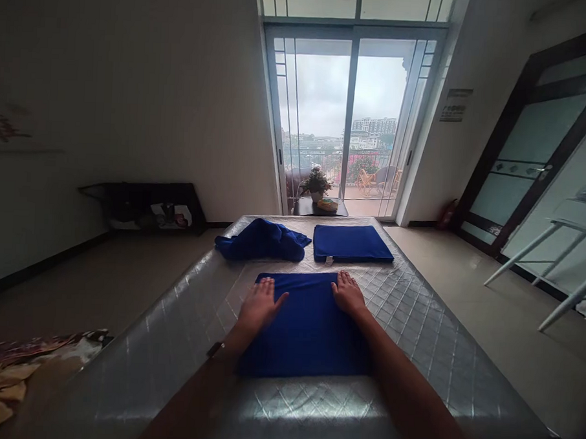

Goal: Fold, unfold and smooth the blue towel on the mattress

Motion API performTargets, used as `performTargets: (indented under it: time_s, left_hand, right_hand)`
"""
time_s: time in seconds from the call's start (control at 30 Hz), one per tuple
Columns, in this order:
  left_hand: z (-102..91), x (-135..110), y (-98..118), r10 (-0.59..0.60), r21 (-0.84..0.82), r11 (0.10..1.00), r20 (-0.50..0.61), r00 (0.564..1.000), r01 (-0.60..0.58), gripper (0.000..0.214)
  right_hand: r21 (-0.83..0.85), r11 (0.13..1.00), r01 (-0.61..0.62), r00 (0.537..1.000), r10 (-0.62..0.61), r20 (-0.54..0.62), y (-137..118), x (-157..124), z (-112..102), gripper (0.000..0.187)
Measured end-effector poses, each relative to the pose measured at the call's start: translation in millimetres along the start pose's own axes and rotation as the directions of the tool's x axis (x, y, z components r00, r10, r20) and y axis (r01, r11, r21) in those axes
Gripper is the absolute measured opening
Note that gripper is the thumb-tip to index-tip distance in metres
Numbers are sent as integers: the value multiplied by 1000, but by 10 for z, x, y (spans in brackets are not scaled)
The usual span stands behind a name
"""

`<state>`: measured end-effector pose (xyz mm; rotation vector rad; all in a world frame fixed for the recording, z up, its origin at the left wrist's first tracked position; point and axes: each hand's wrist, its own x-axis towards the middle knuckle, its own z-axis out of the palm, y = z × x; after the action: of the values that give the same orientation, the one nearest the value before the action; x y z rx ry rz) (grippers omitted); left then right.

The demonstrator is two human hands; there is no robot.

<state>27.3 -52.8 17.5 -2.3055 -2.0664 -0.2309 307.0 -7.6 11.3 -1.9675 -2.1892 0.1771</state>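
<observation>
A folded blue cloth (312, 337) lies flat in front of me on a silver quilted mattress (413, 354). My left hand (261, 303) rests on its left edge near the far corner, fingers stretched and thumb spread inward. On the far right corner lies my right hand (349, 293), also flat with its fingers extended. Neither hand grips anything. Farther back on the mattress, a crumpled blue cloth (265, 239) sits at the left. Beside it at the right is a neatly folded blue cloth (353, 242) with a small white tag at its near edge.
Beyond the mattress, a small dark table (303, 208) holds a potted plant (316, 183) before a sliding glass door (312, 117). A black low stand (150, 203) is by the left wall. Patterned fabric (4, 375) lies lower left; a pale-legged stool (524, 252) stands right.
</observation>
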Motion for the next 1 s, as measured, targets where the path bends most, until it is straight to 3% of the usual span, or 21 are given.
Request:
performTargets:
  time_s: [0.07,0.17,0.23,0.3,0.37,0.43,0.6,0.73,0.83,1.0]
  left_hand:
    - [40,168,442,194,-96,976,0,981,-193,83]
    - [147,400,1094,418,-206,890,16,908,-406,76]
    - [214,520,1371,433,-238,878,26,901,-415,77]
    - [264,596,1461,383,-244,899,38,923,-363,79]
    - [294,629,1372,323,-237,922,42,945,-305,81]
    - [302,634,1148,261,-219,944,42,964,-246,83]
    - [253,599,338,72,-133,989,83,994,-60,85]
    - [235,548,-214,-30,-93,995,48,998,34,86]
    - [256,519,-418,-64,-103,992,32,997,67,90]
    - [294,514,-456,-73,-116,990,29,997,76,95]
  right_hand:
    - [-4,1000,2,1000,-2,1,7,-6,-4,65]
    - [-22,1000,19,1000,-18,21,35,-7,-4,63]
    - [-29,999,32,999,-31,37,56,-3,1,62]
    - [-24,999,34,999,-33,38,67,7,9,63]
    - [-11,1000,29,999,-28,27,64,19,18,64]
    - [1,1000,15,1000,-15,23,52,29,24,66]
    - [6,1000,-5,1000,5,14,33,30,29,66]
    - [-10,1000,-2,1000,2,15,38,25,30,66]
    - [-25,1000,2,1000,-1,21,41,27,22,66]
    - [-54,999,7,999,-4,42,37,34,-10,66]
